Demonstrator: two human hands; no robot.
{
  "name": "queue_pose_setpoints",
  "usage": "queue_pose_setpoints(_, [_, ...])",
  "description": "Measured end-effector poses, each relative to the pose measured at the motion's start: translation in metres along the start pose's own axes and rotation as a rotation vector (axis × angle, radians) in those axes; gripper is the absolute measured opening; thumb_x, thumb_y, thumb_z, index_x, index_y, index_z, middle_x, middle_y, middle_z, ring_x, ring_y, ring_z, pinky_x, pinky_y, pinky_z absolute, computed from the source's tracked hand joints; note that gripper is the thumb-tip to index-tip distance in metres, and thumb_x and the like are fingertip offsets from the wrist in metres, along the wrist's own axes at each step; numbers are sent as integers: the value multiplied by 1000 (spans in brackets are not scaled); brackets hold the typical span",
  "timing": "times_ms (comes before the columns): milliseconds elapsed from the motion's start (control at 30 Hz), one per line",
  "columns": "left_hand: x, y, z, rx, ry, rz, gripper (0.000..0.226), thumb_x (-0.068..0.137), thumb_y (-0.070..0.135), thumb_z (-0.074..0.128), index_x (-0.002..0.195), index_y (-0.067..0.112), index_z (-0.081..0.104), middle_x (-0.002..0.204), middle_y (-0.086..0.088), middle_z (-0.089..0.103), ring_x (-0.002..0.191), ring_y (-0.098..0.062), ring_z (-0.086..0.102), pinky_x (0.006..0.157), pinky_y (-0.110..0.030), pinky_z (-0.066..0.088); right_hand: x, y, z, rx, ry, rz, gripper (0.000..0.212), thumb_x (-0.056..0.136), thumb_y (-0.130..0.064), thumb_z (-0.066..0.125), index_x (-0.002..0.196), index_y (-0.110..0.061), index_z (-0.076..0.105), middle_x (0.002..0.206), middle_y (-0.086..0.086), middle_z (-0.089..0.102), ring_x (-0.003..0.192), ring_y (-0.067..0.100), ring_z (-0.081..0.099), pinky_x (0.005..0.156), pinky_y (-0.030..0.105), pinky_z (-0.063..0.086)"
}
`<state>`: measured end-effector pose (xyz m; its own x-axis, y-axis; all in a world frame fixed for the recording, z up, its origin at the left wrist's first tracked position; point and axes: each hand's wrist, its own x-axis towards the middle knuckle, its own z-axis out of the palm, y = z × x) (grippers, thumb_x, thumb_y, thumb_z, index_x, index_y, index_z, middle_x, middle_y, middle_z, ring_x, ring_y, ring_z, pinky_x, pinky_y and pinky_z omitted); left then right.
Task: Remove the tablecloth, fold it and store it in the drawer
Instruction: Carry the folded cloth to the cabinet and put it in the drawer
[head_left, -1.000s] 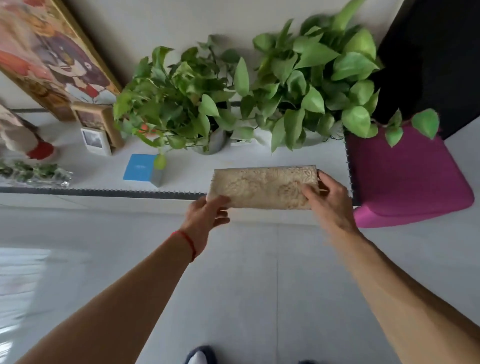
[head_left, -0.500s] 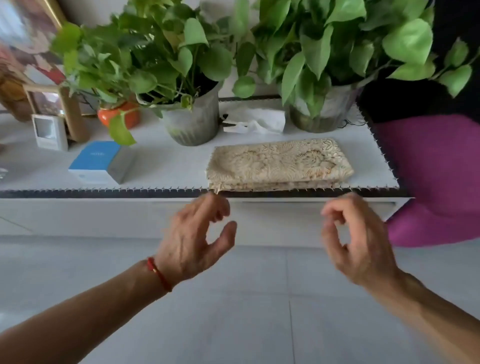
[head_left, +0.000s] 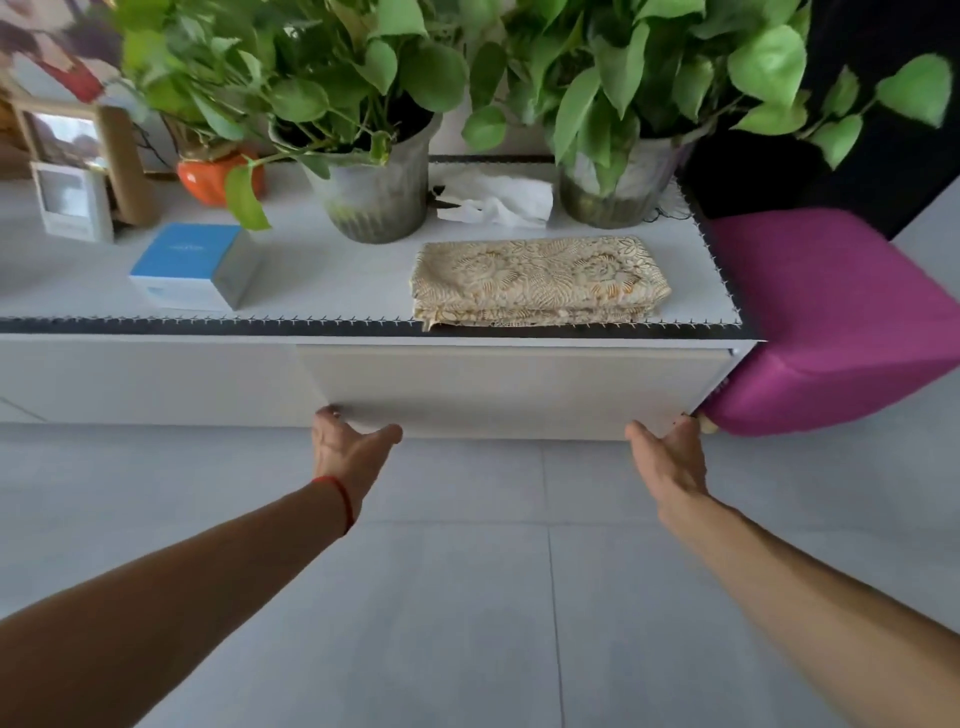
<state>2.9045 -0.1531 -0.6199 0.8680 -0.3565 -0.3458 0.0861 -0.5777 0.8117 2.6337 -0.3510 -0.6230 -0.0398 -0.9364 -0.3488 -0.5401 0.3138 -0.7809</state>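
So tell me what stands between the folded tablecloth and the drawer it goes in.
The drawer's own front: it looks barely open, if at all. The left hand and right hand reach under its bottom corners. The folded tablecloth lies on the cabinet top directly above.

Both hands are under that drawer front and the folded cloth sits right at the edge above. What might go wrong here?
The folded tablecloth lies at the cabinet's front edge, so a jolt as the drawer front opens might tip it to the floor. The left hand and right hand grip only its bottom corners, and might slip.
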Motion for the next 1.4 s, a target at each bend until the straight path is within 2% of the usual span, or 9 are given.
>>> queue_pose_setpoints(167, [-3, -3, -12, -70, -12, 144, 72, 76, 13, 76, 131, 28, 32, 129, 1, 48, 123, -17, 46, 95, -34, 44, 5, 10, -2, -82, -3, -27, 55, 88, -26, 69, 132, -10, 41, 124, 10, 56, 100, 30, 55, 80, 34, 38])
queue_pose_setpoints(433, [-7, -18, -29, -144, -86, 148, 58, 78, 6, 70, 121, 25, 36, 116, 0, 53, 110, -30, 58, 74, -31, 50, 1, 28, -21, -114, 8, -66, 40, 82, -16, 69, 108, -16, 39, 101, 10, 60, 71, 16, 53, 55, 26, 34])
queue_pose_setpoints(600, [-23, -16, -61, -65, -35, 226, 42, 73, 22, 53, 112, 11, 41, 97, -15, 54, 93, -39, 53, 75, -45, 50, -13, 37, -51, -126, 17, -128, 31, 85, -9, 62, 112, -12, 47, 97, 7, 65, 91, 34, 65, 61, 29, 41])
queue_pose_setpoints(700, [-33, 5, -79, 175, 93, 691, 46, 76, 23, 44, 119, 6, 48, 108, -20, 53, 97, -30, 49, 84, -39, 41, -30, 22, -75, 12, 129, -591, 62, 80, -8, 60, 138, -7, 39, 132, 15, 52, 117, 28, 57, 93, 34, 46])
queue_pose_setpoints(800, [-49, 47, -69, 537, 26, 1106, 39, 87, 27, 47, 115, 5, 63, 114, -13, 63, 103, -32, 57, 88, -39, 45, -47, -11, -86, -300, 202, -1162, 74, 74, -15, 61, 145, 2, 42, 142, 18, 47, 127, 35, 48, 110, 47, 37])
queue_pose_setpoints(900, [-81, 79, -37, 794, -238, 1060, 39, 101, 38, 40, 108, 12, 67, 108, -9, 68, 99, -32, 63, 86, -42, 51, -75, -47, -65, -724, -54, -1196, 46, 89, -40, 42, 115, -11, 67, 111, 9, 71, 104, 34, 63, 99, 46, 45])
queue_pose_setpoints(1067, [-96, 95, -30, 902, -461, 905, 48, 106, 46, 28, 67, 19, 41, 66, -2, 47, 68, -33, 52, 69, -43, 52, -89, -65, -59, -902, -262, -1090, 45, 100, -53, 29, 72, -24, 49, 75, -2, 59, 81, 26, 62, 75, 38, 51])
queue_pose_setpoints(1267, [-98, 97, -35, 1004, -680, 825, 29, 105, 30, 43, 91, 15, 64, 81, 1, 66, 81, -31, 64, 76, -38, 52, -87, -72, -71, -1015, -661, -983, 51, 85, -81, 37, 94, -37, 61, 91, -15, 65, 86, 8, 62, 66, 26, 41])
queue_pose_setpoints(1400, [-92, 93, -40, 818, -948, 419, 22, 100, 35, 50, 109, 25, 68, 86, 4, 80, 73, -21, 75, 70, -29, 59, -89, -62, -78, -932, -906, -798, 60, 75, -90, 48, 102, -40, 69, 95, -19, 70, 91, 2, 64, 80, 26, 50])
